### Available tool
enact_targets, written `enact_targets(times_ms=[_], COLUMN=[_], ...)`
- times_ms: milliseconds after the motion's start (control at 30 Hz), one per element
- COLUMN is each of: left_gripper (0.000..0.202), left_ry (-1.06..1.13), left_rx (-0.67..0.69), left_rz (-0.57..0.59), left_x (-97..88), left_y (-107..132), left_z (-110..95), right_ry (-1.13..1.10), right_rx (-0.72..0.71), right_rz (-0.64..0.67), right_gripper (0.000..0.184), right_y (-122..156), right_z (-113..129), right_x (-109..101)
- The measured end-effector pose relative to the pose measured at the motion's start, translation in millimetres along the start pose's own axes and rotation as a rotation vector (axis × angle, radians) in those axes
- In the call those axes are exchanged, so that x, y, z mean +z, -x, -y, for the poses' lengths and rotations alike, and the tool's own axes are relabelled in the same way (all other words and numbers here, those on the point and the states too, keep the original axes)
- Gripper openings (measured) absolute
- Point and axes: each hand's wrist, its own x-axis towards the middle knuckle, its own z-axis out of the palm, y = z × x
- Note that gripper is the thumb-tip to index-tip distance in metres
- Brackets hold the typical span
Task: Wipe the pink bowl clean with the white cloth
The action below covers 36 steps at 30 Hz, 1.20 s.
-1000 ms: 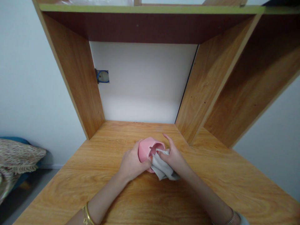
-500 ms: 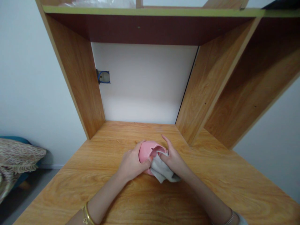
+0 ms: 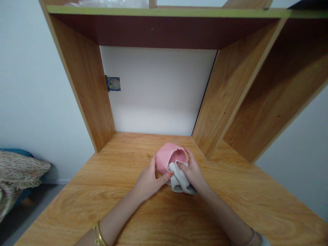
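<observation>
A pink bowl (image 3: 167, 156) is tilted on its side above the wooden desk (image 3: 123, 205), its opening turned toward me and to the right. My left hand (image 3: 148, 179) cups the bowl from the left and below, thumb under its rim. My right hand (image 3: 192, 172) is closed on a crumpled grey-white cloth (image 3: 179, 181) and presses it against the bowl's rim and inside. Part of the cloth hangs below the bowl, touching the desk.
Wooden side panels (image 3: 87, 89) and a shelf (image 3: 164, 12) overhead frame the desk's back alcove. A blue-edged wall socket hole (image 3: 112, 83) sits at the back left. A patterned blanket (image 3: 17, 171) lies on something low at the far left.
The bowl has been lifted and turned so its opening faces up and toward me more. Both hands shifted slightly right and forward, and the cloth bunched tighter at the rim.
</observation>
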Motion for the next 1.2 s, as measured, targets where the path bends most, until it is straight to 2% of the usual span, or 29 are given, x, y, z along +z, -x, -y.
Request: enact_targets(times_ms=[200, 400, 900, 1200], left_gripper=[0.053, 0.054, 0.056, 0.045], left_ry=[-0.129, -0.38, -0.377, -0.325], left_rx=[0.05, 0.015, 0.012, 0.021], left_rz=[-0.051, -0.115, -0.096, -0.058], left_x=[0.1, -6.2, -9.8, -11.6], left_y=[-1.0, -1.9, -0.5, -1.6], left_z=[3.0, -1.7, -11.8, -15.8], right_ry=[-0.02, 0.07, 0.294, 0.254], right_rx=[0.088, 0.089, 0.03, -0.027], right_rz=[0.076, 0.08, 0.12, 0.216], right_gripper=[0.069, 0.079, 0.08, 0.074], right_y=[4.3, 3.1, 1.4, 4.7], right_z=[5.4, 10.2, 6.2, 2.7], right_x=[5.5, 2.8, -6.0, -3.5])
